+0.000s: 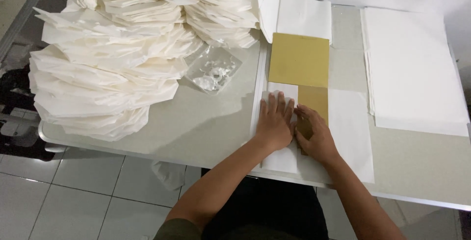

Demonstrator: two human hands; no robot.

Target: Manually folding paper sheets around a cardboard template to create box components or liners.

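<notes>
A gold-coloured card template (pixel 300 61) lies on a white paper sheet (pixel 349 127) near the table's front edge. Part of the sheet is folded over the card's lower left. My left hand (pixel 274 122) lies flat on that white fold, fingers spread and pointing away from me. My right hand (pixel 314 134) presses beside it on the card's lower part, fingers bent at the fold's edge. Neither hand grips anything.
A big heap of folded white paper pieces (pixel 113 58) fills the table's left and back. A clear plastic bag (pixel 213 68) lies next to it. Stacked flat white sheets (pixel 414 68) sit at the right. The grey table (pixel 206 122) ends over a tiled floor (pixel 83 191).
</notes>
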